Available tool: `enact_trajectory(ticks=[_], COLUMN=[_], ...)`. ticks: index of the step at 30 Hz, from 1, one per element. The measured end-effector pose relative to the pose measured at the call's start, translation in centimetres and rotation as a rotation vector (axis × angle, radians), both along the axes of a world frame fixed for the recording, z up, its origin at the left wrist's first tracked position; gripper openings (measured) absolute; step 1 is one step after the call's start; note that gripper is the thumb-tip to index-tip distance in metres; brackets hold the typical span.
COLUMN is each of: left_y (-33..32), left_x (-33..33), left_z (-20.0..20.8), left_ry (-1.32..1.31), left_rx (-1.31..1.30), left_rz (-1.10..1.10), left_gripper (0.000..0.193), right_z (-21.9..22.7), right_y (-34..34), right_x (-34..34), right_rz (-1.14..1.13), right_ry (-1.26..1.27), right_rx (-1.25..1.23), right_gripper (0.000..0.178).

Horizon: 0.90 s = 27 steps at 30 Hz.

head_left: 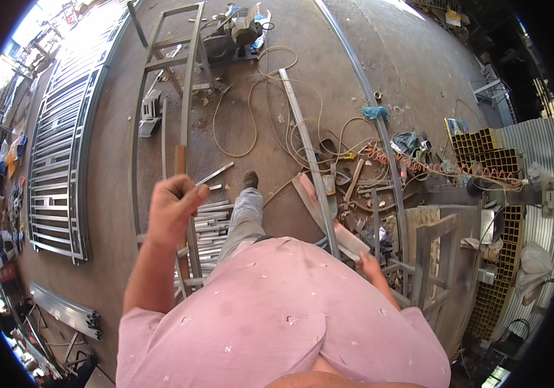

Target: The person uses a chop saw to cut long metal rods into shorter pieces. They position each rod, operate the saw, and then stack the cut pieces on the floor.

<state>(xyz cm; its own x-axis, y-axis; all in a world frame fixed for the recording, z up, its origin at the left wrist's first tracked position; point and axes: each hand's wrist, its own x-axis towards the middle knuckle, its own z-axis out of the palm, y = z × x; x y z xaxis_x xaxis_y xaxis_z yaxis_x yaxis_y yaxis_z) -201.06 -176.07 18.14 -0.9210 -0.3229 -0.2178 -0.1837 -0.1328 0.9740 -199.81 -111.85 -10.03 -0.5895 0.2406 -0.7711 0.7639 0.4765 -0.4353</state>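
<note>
My left hand [174, 205] is raised at the left in a fist, thumb folded over the fingers. What it holds, if anything, is hidden. A thin metal strip [215, 173] shows just beyond its thumb; I cannot tell whether the two touch. Below that hand stands a long metal frame [187, 97] with crossbars. Low at my right side, my right hand [370, 265] is closed at the near end of a pale reddish flat bar [350, 240]. A long grey metal tube [301, 129] slants across this bar, and partly covers it.
Many short cut metal pieces [211, 233] lie by my foot. A looped hose [254, 123] and a coiled red air hose [432, 165] cross the floor. A power machine [241, 29] stands ahead, a barred metal panel [63, 142] lies left, and stacked square tubes [487, 152] lie right.
</note>
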Motion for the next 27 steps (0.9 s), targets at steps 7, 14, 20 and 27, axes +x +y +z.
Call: enact_trajectory(ticks=[7, 14, 20, 27], left_y=[1.2, 1.6, 4.2, 6.5], left_x=[-24.0, -40.1, -51.1, -61.8], left_z=[12.1, 15.0, 4.7, -10.6], left_ry=[0.487, 0.68, 0.475, 0.158], left_rx=[0.251, 0.359, 0.262, -0.008], left_rz=[-0.383, -0.635, -0.959, -1.119], left_gripper=[0.065, 0.065, 0.063, 0.061], right_z=[-1.2, 0.0, -3.8, -9.1], right_y=[-1.8, -11.2, -14.8, -13.1], right_x=[-0.4, -19.4, -28.8, -41.2], right_rz=[-0.333, -0.375, -0.451, -0.498], right_ry=[-0.137, -0.046, -0.135, -0.253], right_rx=[-0.06, -0.228, -0.264, -0.264], right_gripper=[0.04, 0.043, 0.046, 0.05])
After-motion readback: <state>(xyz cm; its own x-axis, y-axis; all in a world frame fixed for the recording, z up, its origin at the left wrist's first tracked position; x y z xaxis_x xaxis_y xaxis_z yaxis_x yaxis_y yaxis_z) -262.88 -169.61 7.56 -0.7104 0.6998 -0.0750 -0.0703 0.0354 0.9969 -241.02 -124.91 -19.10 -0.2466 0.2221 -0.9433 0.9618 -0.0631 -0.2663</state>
